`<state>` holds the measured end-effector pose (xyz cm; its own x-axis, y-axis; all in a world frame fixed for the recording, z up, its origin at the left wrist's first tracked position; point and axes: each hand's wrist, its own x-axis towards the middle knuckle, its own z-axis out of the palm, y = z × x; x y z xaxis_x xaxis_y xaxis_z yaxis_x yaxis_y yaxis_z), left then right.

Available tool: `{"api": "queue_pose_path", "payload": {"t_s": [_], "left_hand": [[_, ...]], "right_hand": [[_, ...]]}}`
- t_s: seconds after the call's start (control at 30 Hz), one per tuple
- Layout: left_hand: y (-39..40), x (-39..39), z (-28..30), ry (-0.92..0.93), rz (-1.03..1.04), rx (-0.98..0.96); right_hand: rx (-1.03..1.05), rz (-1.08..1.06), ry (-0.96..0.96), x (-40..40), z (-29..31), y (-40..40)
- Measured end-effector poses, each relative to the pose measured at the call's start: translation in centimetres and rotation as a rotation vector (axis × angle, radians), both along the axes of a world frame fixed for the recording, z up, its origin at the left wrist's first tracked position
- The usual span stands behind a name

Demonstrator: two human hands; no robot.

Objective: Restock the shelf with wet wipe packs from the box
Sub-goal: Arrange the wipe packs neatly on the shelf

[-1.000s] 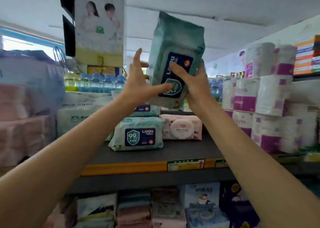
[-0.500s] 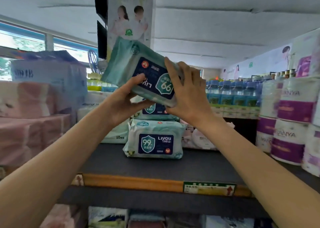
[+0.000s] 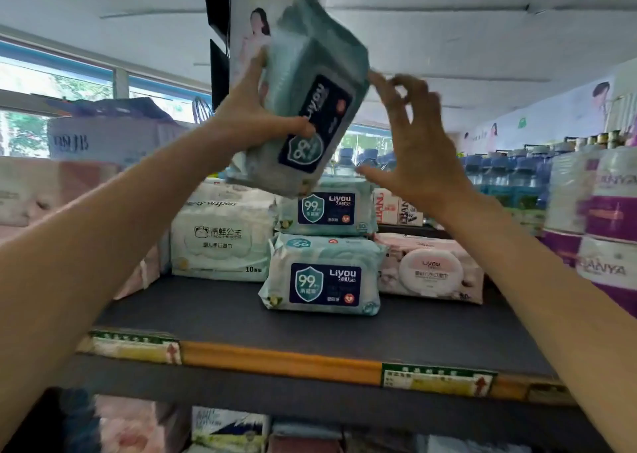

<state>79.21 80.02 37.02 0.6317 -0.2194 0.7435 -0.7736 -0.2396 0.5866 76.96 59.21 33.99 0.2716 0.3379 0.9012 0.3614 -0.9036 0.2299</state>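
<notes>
Blurred right hand point(image 3: 415, 149); lower-shelf goods point(image 3: 227, 428) cropped by bottom edge.

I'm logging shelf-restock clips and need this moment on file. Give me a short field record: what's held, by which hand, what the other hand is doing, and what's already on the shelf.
held item: teal wet wipe pack, tilted, above the stack
holding hand: left hand, thumb on the label
other hand: right hand, open, beside the pack, contact unclear
stack below: two matching Liyou packs, one atop the other
neighbours: white wipes pack on the left, pink pack on the right
shelf: bare space in front
</notes>
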Motion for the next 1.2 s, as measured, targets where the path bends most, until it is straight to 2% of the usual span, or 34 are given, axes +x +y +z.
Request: {"api": "queue_pose_path", "payload": {"t_s": [0.03,0.1,0.17,0.23,0.33,0.43,0.53,0.67,0.8,0.9,1.03,1.2], "left_hand": [[0.2,-0.2,0.6,-0.006,0.038,0.139],[-0.1,-0.9,1.5,0.091,0.067,0.362],[-0.9,-1.3,2.0,0.216,0.059,0.563],[-1.6,-0.8,1.8,0.258,0.088,0.701],[-2.4,0.6,1.3,0.116,0.142,0.712],[-3.1,2.2,0.4,-0.09,0.214,0.787],[-3.2,3.8,-2.3,-0.014,0.269,0.958],[-2.5,5.3,-4.2,-0.06,0.333,0.914],[-2.9,5.0,-4.4,-0.086,0.395,0.925],[-3.2,3.8,-5.3,-0.153,0.472,0.899],[-4.1,2.0,-6.0,-0.286,0.508,0.729],[-3.9,0.6,-7.7,-0.327,0.538,0.822]], "right_hand": [[-0.098,-0.12,-0.125,0.1,0.2,-0.2],[-0.323,-0.286,-0.23,1.2,-0.1,0.3],[-0.443,-0.316,-0.221,2.3,-0.8,0.8],[-0.438,-0.287,-0.197,3.1,-1.8,0.7],[-0.297,-0.338,-0.089,3.5,-3.7,0.3],[-0.241,-0.406,0.17,3.8,-4.5,0.4],[-0.349,-0.422,0.322,4.3,-5.1,0.3],[-0.381,-0.341,0.482,4.4,-3.4,-0.3],[-0.211,-0.197,0.594,3.4,-2.7,-1.1],[-0.136,-0.323,0.607,1.6,-3.6,-1.9],[-0.089,-0.444,0.623,-2.5,-3.5,-2.3],[-0.017,-0.578,0.729,-8.1,-4.4,-2.1]]}}
